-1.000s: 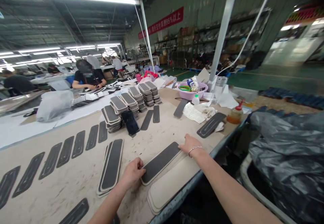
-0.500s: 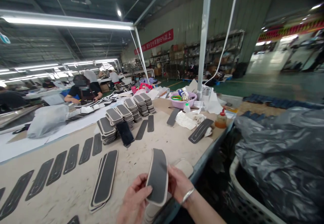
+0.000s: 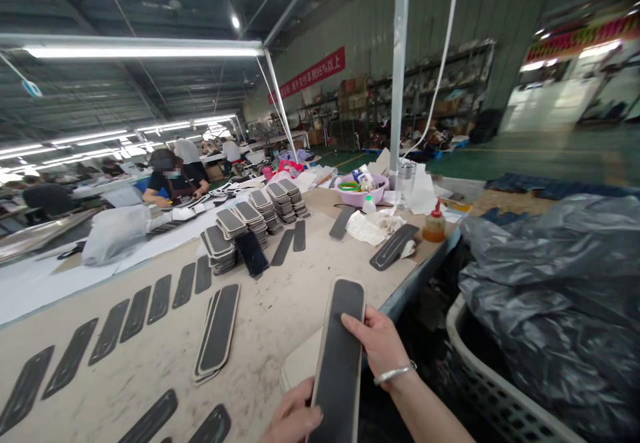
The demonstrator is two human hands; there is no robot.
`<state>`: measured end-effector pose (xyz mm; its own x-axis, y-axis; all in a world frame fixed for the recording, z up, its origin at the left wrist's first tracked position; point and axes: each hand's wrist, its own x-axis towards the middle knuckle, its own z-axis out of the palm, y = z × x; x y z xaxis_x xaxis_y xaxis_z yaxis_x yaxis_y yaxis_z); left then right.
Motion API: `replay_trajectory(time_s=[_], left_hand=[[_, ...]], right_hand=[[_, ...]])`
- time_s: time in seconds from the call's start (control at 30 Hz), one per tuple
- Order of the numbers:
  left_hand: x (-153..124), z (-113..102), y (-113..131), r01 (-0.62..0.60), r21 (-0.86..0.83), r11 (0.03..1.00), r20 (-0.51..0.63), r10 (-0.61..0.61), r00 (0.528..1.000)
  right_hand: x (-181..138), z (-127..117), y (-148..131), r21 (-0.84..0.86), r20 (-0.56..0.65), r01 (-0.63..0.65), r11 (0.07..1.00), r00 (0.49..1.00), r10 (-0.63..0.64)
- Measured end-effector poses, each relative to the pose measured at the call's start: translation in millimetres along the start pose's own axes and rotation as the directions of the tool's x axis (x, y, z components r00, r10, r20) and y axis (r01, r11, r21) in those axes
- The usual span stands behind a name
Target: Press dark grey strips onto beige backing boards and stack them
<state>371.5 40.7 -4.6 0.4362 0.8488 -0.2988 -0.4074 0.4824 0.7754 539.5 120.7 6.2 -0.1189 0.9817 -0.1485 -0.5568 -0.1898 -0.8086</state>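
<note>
A long dark grey strip with a pale border and rounded corners (image 3: 340, 349) is held up between both hands at the table's near edge. My left hand (image 3: 295, 416) grips its lower left edge, thumb on the dark face. Higher up on the right edge, my right hand (image 3: 377, 336) pinches it, thumb also on the face; a silver bangle circles that wrist. Behind the held strip lies a pale panel (image 3: 300, 359), partly hidden. A small pile of similar bordered strips (image 3: 219, 329) rests to the left.
Dark glossy strips (image 3: 110, 329) lie in a row on the left. Stacks of bordered pieces (image 3: 247, 219) stand farther back beside a black phone (image 3: 252, 254). A purple basket (image 3: 363, 193) and a glue bottle (image 3: 434, 223) sit at the back right. Right of the table is a bag-filled crate (image 3: 495, 389).
The strip was curved between my hands and now appears flat and longer in view. My right hand's thumb has come onto its face, and the view has shifted slightly.
</note>
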Motion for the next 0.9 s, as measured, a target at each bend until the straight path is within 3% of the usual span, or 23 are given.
replay_trajectory(time_s=[0.1,0.2,0.53,0.63,0.73,0.9], left_hand=[[11,14,-1,-0.038,0.083,0.996,-0.103,0.047,0.994],[19,21,-5,0.0,0.137,0.991,-0.201,0.027,0.979],[17,27,-12,0.076,0.089,0.993,-0.229,-0.054,0.972],[16,36,-5,0.036,0.113,0.993,-0.277,-0.003,0.961],[21,44,2,-0.051,0.204,0.978,-0.222,0.097,0.97],[39,44,0,-0.011,0.348,0.937,-0.246,0.103,0.964]], right_hand=[[-7,-6,-2,-0.132,-0.007,0.003,0.991,1.0,-0.004],[-14,-12,-8,-0.19,-0.003,0.039,0.981,0.999,-0.041],[-12,-25,-17,-0.199,-0.122,0.109,0.974,0.983,-0.135],[-14,-23,-17,-0.167,-0.111,0.084,0.982,0.988,-0.103],[-15,-22,-15,-0.189,-0.091,0.072,0.979,0.992,-0.09],[-18,-24,-14,-0.247,-0.091,0.096,0.964,0.988,-0.121]])
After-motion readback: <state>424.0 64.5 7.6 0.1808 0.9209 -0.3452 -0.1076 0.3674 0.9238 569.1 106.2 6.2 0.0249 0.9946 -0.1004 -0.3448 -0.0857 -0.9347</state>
